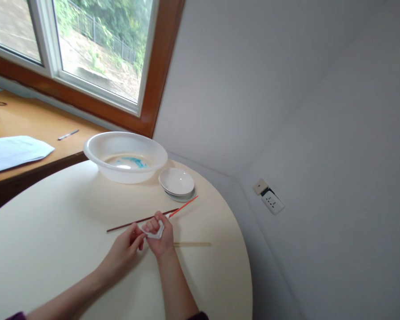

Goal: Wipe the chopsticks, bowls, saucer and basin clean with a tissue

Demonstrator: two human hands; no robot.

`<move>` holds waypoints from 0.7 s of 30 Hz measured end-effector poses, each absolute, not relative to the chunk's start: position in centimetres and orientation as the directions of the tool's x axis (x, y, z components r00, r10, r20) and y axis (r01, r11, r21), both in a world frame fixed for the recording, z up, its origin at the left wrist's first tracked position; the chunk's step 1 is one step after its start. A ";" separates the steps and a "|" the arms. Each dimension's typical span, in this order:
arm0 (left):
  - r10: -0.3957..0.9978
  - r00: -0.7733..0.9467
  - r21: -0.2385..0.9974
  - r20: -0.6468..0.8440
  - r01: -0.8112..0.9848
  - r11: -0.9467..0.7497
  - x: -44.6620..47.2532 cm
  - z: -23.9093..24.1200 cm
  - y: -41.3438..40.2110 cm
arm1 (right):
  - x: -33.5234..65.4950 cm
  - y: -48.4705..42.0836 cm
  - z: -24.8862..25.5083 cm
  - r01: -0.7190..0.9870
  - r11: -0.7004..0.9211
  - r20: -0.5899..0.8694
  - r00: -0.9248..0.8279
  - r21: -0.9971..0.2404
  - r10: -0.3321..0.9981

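My right hand point(162, 235) is closed around a white tissue or cloth point(158, 232), palm side up. A thin red chopstick point(185, 206) sticks out of that hand toward the upper right. My left hand point(128, 242) is beside it, thumb and fingers pinched at the left edge of the white tissue. Whether it also grips the covered end of the red chopstick is hidden. Dark brown chopsticks point(126, 226) lie on the table just beyond both hands. To the right of my right wrist lies a light wooden pair of chopsticks point(193, 244).
A translucent basin point(96, 151) stands at the far edge of the round white table point(70, 231). Stacked white dishes point(176, 180) sit right of it. A wooden desk point(30, 115) on the left bears paper point(16, 151) and a pen point(68, 134). Walls border the right.
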State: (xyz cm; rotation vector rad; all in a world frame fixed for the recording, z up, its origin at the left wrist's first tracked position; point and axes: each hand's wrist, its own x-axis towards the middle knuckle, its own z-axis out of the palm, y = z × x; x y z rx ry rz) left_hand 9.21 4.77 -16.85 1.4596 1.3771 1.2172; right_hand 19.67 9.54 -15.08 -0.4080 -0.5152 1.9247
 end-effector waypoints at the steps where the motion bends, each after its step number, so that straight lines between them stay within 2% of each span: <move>1: 0.990 -0.024 0.959 0.136 0.252 -0.126 9.3 -17.0 4.7 | 19.7 9.6 -15.0 -0.757 -0.353 -0.063 -0.384 -0.550 0.921; 4: 0.989 0.008 0.955 0.151 0.257 -0.148 9.5 -17.2 4.6 | 19.9 9.7 -14.8 -0.723 -0.355 -0.075 -0.389 -0.592 0.918; 11: 0.991 0.017 0.959 0.132 0.249 -0.133 9.5 -16.4 4.6 | 20.8 10.1 -14.2 -0.762 -0.335 -0.054 -0.369 -0.555 0.928; 21: 0.993 0.056 0.956 0.107 0.268 -0.119 9.5 -15.9 4.3 | 24.5 11.5 -13.5 -0.826 -0.187 -0.130 -0.139 -0.532 0.982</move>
